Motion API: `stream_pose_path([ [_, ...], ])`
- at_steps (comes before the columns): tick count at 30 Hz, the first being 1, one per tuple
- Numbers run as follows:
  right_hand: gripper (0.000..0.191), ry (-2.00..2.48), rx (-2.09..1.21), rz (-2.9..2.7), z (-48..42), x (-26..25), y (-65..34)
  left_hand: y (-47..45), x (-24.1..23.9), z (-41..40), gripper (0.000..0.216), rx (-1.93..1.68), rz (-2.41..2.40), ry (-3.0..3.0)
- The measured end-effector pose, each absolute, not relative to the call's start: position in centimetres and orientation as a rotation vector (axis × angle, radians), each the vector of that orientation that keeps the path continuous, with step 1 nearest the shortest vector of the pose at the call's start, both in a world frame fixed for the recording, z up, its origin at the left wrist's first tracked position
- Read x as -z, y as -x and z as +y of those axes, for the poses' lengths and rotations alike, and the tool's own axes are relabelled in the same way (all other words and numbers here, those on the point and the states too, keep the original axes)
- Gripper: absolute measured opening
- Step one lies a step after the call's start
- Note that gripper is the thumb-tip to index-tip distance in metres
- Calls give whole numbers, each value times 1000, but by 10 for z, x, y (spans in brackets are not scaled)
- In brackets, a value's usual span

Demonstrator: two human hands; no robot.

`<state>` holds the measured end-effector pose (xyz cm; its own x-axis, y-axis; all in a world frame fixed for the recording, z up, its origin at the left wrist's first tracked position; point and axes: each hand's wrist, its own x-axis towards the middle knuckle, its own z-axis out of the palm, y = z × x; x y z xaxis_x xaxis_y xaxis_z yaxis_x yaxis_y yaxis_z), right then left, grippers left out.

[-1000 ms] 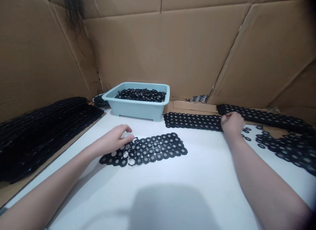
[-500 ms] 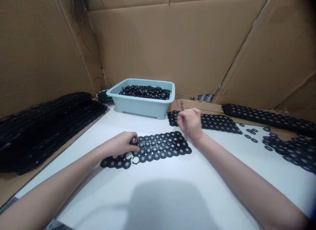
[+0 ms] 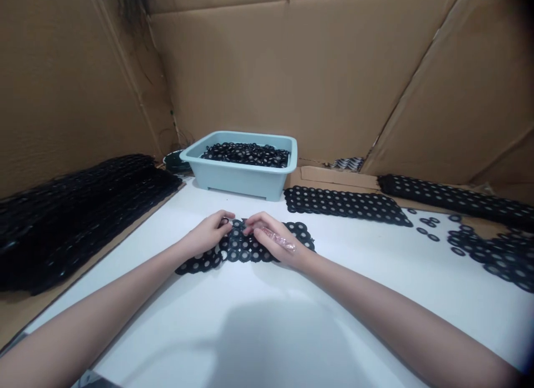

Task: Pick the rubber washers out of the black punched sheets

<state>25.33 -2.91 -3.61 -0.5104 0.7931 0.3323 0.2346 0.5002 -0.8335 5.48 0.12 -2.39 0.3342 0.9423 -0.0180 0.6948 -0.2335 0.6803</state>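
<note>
A strip of joined black rings (image 3: 246, 254) with pale centres lies on the white table under both hands. At its left part my left hand (image 3: 207, 233) is closed, thumb and fingertips pinching a black ring (image 3: 225, 220) at the strip's upper edge. My right hand (image 3: 273, 238) rests over the strip's middle, its fingers closed around a slim tool with a shiny pinkish handle (image 3: 283, 242). The tool's tip is hidden near the fingertips, so I cannot tell its exact kind. Both hands' fingertips are close together.
A light blue basin (image 3: 242, 179) full of black rings stands behind. Another ring strip (image 3: 346, 204) lies at the back right, near loose rings (image 3: 428, 221) and a ring pile (image 3: 496, 254). Stacked black strips (image 3: 83, 215) lie left. Cardboard walls (image 3: 267, 71) enclose the table.
My right hand has come left and down from above the strip's right end to beside my left hand, bringing the tool. My left hand and the pinched ring have risen slightly.
</note>
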Motion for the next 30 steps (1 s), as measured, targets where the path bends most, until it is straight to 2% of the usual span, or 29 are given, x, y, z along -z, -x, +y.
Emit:
stream_pose_path([
  [3, 15, 901, -1067, -1907, -24, 38, -254, -58, 27, 2, 37, -517, 1384, -2000],
  [9, 14, 988, -1042, -1911, -20, 40, -252, -63, 32, 1, 21, -583, 1471, -2058],
  [17, 14, 950, -1050, -1998, -25, 37, -251, -71, 36, -5, 22, -720, 1568, -1997],
  [25, 9, 904, -833, -1999, -36, 41, -235, -85, 21, -31, 18, -854, 1682, -2104],
  [30, 10, 924, -930, -1935, -35, 42, -236, -77, 19, -26, 17, -768, 1548, -2071],
])
